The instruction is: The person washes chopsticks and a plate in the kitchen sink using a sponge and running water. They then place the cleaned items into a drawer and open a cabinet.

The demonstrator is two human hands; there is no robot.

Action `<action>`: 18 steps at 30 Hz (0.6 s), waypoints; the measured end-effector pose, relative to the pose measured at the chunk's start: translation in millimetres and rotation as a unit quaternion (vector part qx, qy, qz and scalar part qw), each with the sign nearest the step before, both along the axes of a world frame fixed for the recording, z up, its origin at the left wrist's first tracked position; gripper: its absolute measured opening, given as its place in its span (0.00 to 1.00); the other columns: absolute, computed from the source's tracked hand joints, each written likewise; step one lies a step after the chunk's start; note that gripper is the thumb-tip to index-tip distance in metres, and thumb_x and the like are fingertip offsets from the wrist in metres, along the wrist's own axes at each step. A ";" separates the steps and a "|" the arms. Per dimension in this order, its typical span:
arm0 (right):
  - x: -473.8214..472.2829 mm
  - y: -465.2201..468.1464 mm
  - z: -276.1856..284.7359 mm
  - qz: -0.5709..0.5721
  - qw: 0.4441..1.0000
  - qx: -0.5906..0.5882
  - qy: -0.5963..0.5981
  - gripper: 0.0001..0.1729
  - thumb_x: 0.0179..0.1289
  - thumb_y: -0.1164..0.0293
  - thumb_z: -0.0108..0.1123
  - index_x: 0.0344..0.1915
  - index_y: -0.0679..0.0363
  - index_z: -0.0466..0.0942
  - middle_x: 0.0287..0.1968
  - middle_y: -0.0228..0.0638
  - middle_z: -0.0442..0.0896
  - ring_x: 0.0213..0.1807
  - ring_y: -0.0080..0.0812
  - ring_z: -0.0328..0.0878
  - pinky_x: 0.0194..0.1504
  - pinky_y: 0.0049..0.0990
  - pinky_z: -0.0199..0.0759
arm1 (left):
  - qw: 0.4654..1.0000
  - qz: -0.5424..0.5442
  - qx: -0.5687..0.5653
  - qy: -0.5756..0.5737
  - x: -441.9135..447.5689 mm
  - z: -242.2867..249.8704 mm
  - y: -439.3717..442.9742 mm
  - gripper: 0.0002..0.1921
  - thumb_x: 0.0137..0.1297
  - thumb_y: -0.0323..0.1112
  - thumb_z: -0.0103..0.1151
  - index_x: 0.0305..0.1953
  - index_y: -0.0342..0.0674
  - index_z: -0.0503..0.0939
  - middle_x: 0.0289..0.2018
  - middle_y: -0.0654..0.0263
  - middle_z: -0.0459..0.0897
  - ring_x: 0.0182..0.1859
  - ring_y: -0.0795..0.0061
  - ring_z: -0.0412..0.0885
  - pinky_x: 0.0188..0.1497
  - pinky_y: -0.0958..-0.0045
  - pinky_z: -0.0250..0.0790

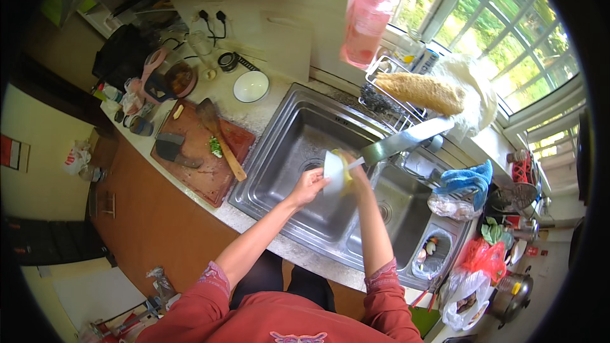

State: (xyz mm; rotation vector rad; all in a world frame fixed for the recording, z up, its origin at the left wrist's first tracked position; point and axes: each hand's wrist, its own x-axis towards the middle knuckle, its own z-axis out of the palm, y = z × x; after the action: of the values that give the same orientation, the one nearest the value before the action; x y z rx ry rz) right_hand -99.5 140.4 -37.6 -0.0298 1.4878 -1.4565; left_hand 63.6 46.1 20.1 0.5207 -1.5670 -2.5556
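Over the left basin of the steel sink (248, 186), my left hand (310, 186) grips the edge of a white bowl (333, 174) that is tilted on its side. My right hand (355, 176), blurred, presses a yellow cloth or sponge (344, 171) against the bowl; its fingers are partly hidden. The wide metal faucet (405, 140) reaches in just above my right hand, with a short pale streak, seemingly water, at its mouth. Below the bowl the drain (312, 165) of the left basin partly shows.
Left of the sink, a brown cutting board (190, 152) bears a cleaver (174, 149), a wooden spatula (221, 138) and chopped greens (215, 146). Behind it stands another white bowl (251, 86). A wire rack (395, 100) holds a loofah (419, 93). A scrap container (432, 252) sits at the right.
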 end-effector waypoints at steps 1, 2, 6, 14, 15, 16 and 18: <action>12.7 3.1 -3.0 -0.072 0.994 0.004 -0.082 0.24 0.69 0.48 0.52 0.46 0.58 0.80 0.35 0.31 0.81 0.33 0.29 0.78 0.34 0.32 0.73 | 0.999 0.025 -0.015 -0.041 1.3 -3.3 5.8 0.14 0.71 0.27 0.56 0.55 0.31 0.76 0.46 0.66 0.85 0.44 0.84 0.80 0.49 0.80 0.71; 25.1 7.8 -4.0 -0.096 0.994 0.018 -0.056 0.25 0.69 0.48 0.51 0.45 0.59 0.79 0.35 0.32 0.81 0.32 0.29 0.78 0.34 0.33 0.73 | 0.998 0.064 -0.018 -0.003 -0.2 -7.4 15.0 0.14 0.71 0.26 0.54 0.55 0.31 0.76 0.45 0.67 0.85 0.43 0.87 0.79 0.45 0.83 0.69; 59.3 18.0 3.4 -0.073 0.951 0.154 0.257 0.28 0.71 0.50 0.44 0.41 0.68 0.76 0.37 0.52 0.82 0.39 0.47 0.81 0.41 0.43 0.71 | 0.981 0.172 -0.086 0.001 -8.5 -25.1 44.0 0.04 0.70 0.22 0.49 0.35 0.35 0.74 0.29 0.74 0.76 0.32 0.90 0.69 0.32 0.83 0.59; 70.3 10.8 35.9 -0.097 0.911 0.167 0.365 0.27 0.70 0.52 0.51 0.47 0.69 0.78 0.36 0.58 0.83 0.41 0.56 0.82 0.42 0.44 0.71 | 0.955 0.236 -0.175 -0.035 -16.0 -39.3 44.5 0.05 0.68 0.22 0.51 0.32 0.33 0.71 0.25 0.70 0.76 0.29 0.87 0.69 0.28 0.78 0.61; 72.0 8.4 37.8 -0.098 0.898 0.172 0.392 0.27 0.69 0.52 0.52 0.45 0.70 0.78 0.34 0.57 0.83 0.39 0.56 0.82 0.40 0.45 0.71 | 0.954 0.247 -0.170 -0.021 -15.8 -39.4 42.6 0.05 0.69 0.22 0.51 0.32 0.32 0.71 0.25 0.70 0.76 0.29 0.86 0.69 0.28 0.77 0.62; 73.9 7.1 39.6 -0.117 0.916 0.148 0.355 0.24 0.68 0.57 0.56 0.44 0.70 0.79 0.33 0.55 0.84 0.36 0.51 0.83 0.39 0.41 0.72 | 0.957 0.241 -0.156 -0.034 -13.9 -39.2 40.4 0.04 0.69 0.23 0.51 0.34 0.32 0.72 0.25 0.69 0.77 0.29 0.87 0.70 0.29 0.76 0.63; 72.6 3.9 42.7 -0.100 0.925 0.159 0.330 0.22 0.68 0.58 0.56 0.45 0.69 0.79 0.36 0.57 0.83 0.40 0.46 0.83 0.42 0.38 0.72 | 0.966 0.200 -0.142 -0.084 -11.3 -37.2 39.1 0.02 0.70 0.22 0.51 0.37 0.32 0.74 0.28 0.68 0.80 0.30 0.87 0.73 0.31 0.77 0.66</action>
State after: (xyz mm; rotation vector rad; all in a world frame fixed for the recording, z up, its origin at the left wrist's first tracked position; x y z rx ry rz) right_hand -26.8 144.3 5.1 -0.1918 2.3259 -1.4126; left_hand 52.3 85.3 -17.1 0.9274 -1.6398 -1.9975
